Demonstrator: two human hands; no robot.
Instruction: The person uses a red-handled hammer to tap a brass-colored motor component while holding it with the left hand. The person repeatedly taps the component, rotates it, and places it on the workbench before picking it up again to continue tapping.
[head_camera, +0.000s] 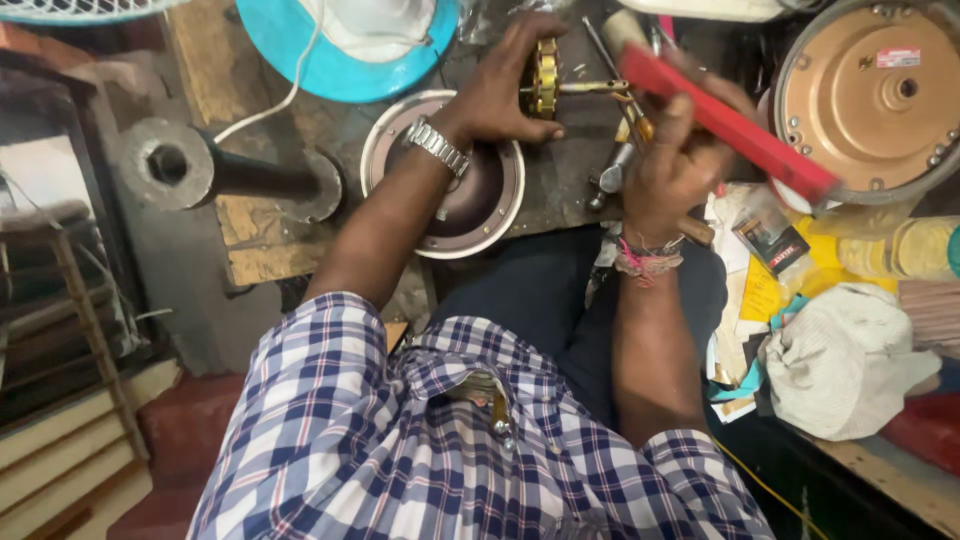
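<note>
My left hand (505, 85), with a metal watch on the wrist, grips a small brass-coloured motor core (545, 78) with a thin shaft sticking out to the right. It holds the core just above a round white-rimmed motor cover (445, 238) lying on the dark work surface. My right hand (672, 160) is closed around a long red-handled tool (735, 125), raised and slanting toward the upper left; its far end lies near the shaft. Coloured threads circle the right wrist.
A copper-coloured round motor housing (870, 95) sits at the top right. A turquoise fan base (345, 45) is at the top, a heavy steel cylinder (175, 165) at the left. Papers (765, 290), a white cloth (845, 355) and loose tools (610, 180) crowd the right side.
</note>
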